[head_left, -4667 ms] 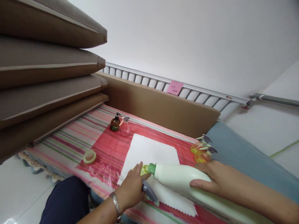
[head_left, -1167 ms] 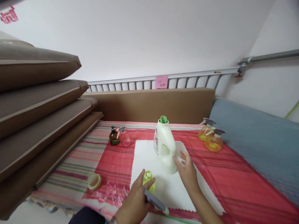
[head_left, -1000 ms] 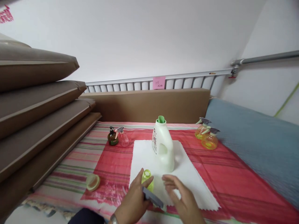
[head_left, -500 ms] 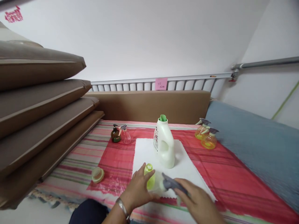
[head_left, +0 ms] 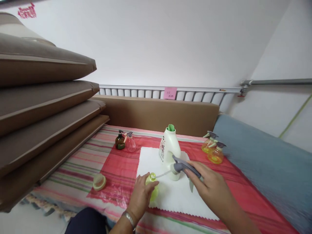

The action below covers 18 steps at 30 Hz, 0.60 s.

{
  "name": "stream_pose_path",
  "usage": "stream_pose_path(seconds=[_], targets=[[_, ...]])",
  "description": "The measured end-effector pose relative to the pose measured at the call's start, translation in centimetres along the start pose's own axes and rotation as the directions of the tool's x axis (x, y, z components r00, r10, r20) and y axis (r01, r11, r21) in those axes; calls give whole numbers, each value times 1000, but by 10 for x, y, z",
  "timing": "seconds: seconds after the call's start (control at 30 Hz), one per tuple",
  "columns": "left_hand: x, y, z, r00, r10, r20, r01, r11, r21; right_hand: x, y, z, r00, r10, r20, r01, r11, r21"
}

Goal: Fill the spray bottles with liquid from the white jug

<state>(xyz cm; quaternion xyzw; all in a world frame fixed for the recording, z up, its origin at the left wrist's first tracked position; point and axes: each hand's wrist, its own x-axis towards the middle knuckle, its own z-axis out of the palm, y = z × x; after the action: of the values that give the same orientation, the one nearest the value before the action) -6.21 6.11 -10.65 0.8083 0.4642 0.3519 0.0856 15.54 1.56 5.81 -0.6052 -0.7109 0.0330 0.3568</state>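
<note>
My left hand point(head_left: 144, 189) is wrapped round a small yellow-green bottle point(head_left: 154, 192), which stands uncapped on a white cloth point(head_left: 179, 203). In my right hand point(head_left: 207, 182) is a grey trigger spray head point(head_left: 181, 165), tilted, with its thin dip tube point(head_left: 162, 174) pointing left. The tube's end is at the bottle's mouth; whether it is inside I cannot tell. Just behind the spray head stands a large pale green jug point(head_left: 173, 143) with a handle and a green spout in its open neck.
A round pale green cap point(head_left: 99, 182) lies at left. Behind it are a brown pump bottle point(head_left: 120, 141) and a clear pink spray bottle point(head_left: 131, 144). Two spray bottles with yellow liquid point(head_left: 215, 155) stand at right. Stacked brown cushions point(head_left: 48, 94) rise on the left.
My right hand has lifted the spray head up and to the right, and its tube has come to the bottle's mouth. My left hand still holds the bottle. The view has shifted slightly.
</note>
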Motion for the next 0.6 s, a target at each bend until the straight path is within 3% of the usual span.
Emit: stream_pose_path(seconds=[0.17,0.33,0.47,0.6], targets=[[-6,-5,7,997,22,-70,-22,1000,-1,18,-1,16,989,0,148,15,995,-100],[-10,-1,11,995,-13,-102,1,993,-115,26,-5,46,950,22,311,34,984,-175],[-7,2,9,980,-160,-115,123,954,-274,24,-6,72,920,-6,392,76,984,-163],[4,-3,11,952,-301,-63,240,855,-460,25,-7,80,901,-9,434,94,980,-176]])
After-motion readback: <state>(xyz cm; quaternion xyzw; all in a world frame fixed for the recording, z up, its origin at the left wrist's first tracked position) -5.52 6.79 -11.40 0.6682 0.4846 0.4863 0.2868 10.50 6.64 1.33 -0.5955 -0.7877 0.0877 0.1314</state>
